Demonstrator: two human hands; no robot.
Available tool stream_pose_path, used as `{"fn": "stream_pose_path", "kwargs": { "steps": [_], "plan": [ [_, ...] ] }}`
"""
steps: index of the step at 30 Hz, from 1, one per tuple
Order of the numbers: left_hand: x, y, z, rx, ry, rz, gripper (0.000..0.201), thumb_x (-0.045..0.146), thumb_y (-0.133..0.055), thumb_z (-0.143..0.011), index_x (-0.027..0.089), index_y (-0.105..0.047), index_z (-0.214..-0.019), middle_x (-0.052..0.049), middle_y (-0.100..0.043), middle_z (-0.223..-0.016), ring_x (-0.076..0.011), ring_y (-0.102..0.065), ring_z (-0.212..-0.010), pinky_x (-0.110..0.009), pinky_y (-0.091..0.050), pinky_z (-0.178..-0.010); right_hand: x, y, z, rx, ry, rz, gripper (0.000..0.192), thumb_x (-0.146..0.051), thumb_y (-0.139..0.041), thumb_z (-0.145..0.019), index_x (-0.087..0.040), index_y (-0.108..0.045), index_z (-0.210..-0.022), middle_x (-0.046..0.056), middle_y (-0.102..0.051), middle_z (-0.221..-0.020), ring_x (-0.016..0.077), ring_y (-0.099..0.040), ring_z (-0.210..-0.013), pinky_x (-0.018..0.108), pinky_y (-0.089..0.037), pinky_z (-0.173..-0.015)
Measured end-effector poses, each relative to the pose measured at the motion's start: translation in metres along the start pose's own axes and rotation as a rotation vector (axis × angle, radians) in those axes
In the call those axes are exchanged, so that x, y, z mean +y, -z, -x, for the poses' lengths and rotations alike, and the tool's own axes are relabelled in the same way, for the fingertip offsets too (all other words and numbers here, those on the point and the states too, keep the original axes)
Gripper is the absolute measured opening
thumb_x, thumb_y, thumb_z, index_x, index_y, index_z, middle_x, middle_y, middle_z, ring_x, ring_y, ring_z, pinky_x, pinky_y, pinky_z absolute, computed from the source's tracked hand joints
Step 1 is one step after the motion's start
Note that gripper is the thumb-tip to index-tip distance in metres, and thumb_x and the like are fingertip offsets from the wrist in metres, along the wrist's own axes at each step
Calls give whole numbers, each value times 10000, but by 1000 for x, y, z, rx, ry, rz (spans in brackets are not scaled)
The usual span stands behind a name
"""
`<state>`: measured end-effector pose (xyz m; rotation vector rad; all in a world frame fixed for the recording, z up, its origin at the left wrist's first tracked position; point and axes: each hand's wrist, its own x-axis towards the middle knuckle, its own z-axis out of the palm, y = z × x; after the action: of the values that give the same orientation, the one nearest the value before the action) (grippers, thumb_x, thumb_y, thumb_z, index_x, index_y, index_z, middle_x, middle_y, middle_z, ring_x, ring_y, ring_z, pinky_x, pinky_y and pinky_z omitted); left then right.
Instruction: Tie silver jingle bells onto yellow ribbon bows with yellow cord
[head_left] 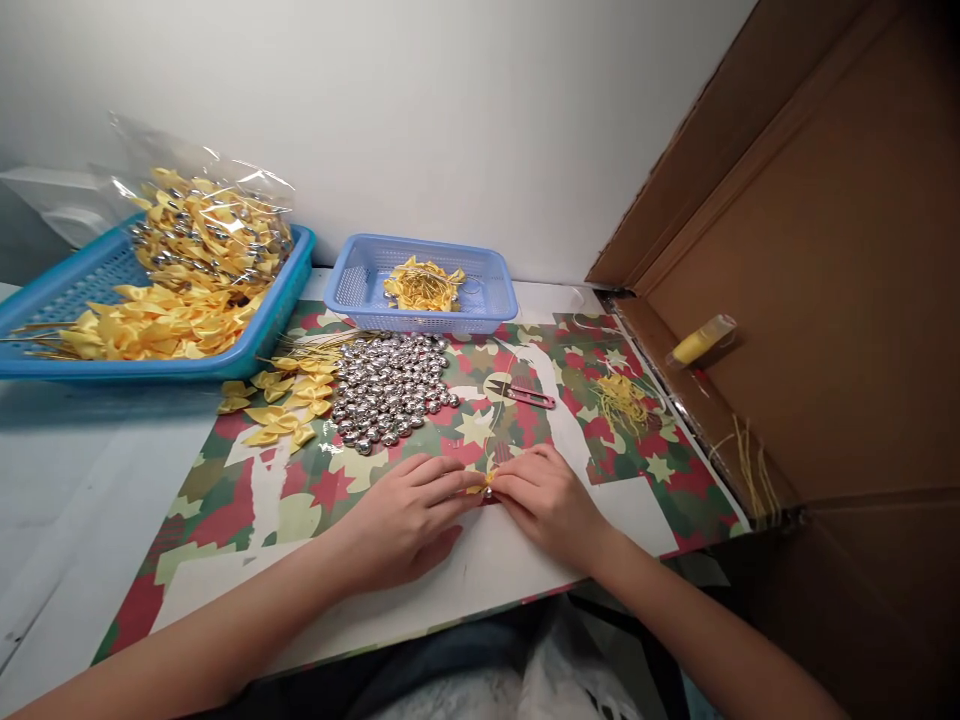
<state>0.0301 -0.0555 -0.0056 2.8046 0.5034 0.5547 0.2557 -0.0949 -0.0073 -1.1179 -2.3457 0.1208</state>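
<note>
Both my hands meet over the near middle of the table. Between their fingertips is a small yellow ribbon bow (477, 489) with a silver bell (487, 492) at it. My left hand (412, 515) pinches the bow from the left, fingers closed. My right hand (547, 505) is closed at its right side, fingertips by the bell; they partly hide both. A thin strand runs up from the bow. Just beyond lies a pile of silver bells (390, 385), with loose yellow bows (289, 405) on gold stems to its left.
Small scissors (521, 393) and yellow thread scraps (624, 400) lie to the right. A blue basket (420, 322) with bows stands at the back. Left is a larger blue tray (281, 315) with bows and a filled plastic bag (214, 225). Cardboard (810, 300) walls the right side.
</note>
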Motion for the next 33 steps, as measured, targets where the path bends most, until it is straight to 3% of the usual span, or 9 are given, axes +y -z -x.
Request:
{"fn": "stream_pose_path", "kwargs": {
  "steps": [9,14,33],
  "plan": [
    [2,1,1,-26,35,103,361,179,-511,-841,194,-593,-1193,-72,-686,-1164,-256,-590,-1067,-423,-480,-910,-19,-14,7,169,-116,92,71,-158,-587,-876,-173,-656,-873,52,-739,-884,175,-671,-845,352,-420,-769],
    [2,-2,2,-37,21,129,376,157,-502,-835,174,-592,-1200,-96,-661,-1199,-264,-559,-1183,-428,-472,-1006,-20,-13,8,169,-142,99,90,-169,-583,-886,-191,-667,-908,45,-748,-916,171,-680,-869,363,-411,-817],
    [5,2,-2,-72,-14,95,397,125,-502,-831,177,-584,-1217,-89,-667,-1168,-247,-592,-1106,-408,-466,-985,-22,-16,4,212,-269,57,98,-168,-595,-868,-220,-667,-825,12,-760,-853,171,-687,-788,399,-367,-889]
  ]
}}
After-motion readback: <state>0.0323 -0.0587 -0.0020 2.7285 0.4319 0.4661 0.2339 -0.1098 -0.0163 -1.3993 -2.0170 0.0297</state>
